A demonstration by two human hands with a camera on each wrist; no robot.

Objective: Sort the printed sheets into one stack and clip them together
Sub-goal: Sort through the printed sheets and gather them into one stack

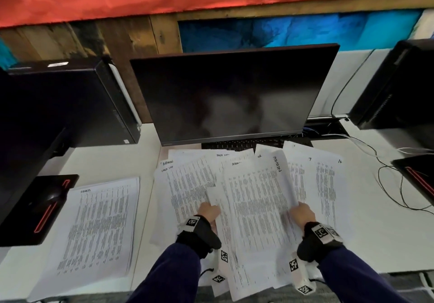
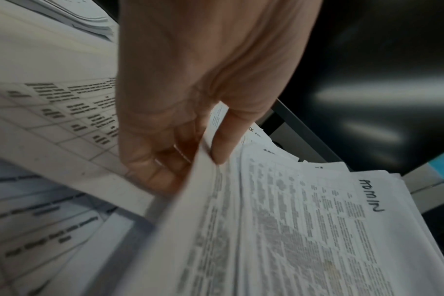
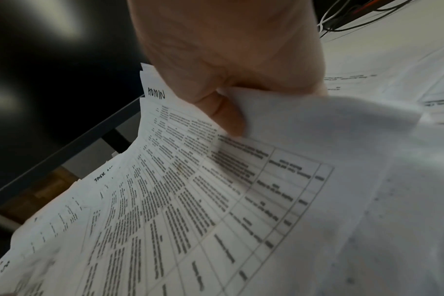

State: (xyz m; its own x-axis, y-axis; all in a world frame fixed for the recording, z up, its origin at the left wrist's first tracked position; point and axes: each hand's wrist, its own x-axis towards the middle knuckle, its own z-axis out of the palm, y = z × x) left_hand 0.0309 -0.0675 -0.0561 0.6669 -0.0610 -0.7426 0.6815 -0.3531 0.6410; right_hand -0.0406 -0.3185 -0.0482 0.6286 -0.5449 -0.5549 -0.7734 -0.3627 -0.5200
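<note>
Sheets (image 1: 256, 199) lifted off the loose pile (image 1: 187, 180) before the monitor (image 1: 225, 91) could fan out and slip, since the left hand (image 1: 209, 211) pinches only one side edge and the right hand (image 1: 301, 212) the other, apparently thumb over paper. Their long axis runs away from the person, the handwritten heading at the far end.

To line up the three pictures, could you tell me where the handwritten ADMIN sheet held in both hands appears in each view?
Head: ADMIN sheet, centre, between both hands.
Left wrist: lower right, beyond the thumb.
Right wrist: centre left, below the thumb.
Shared landmark: dark monitor.
</note>
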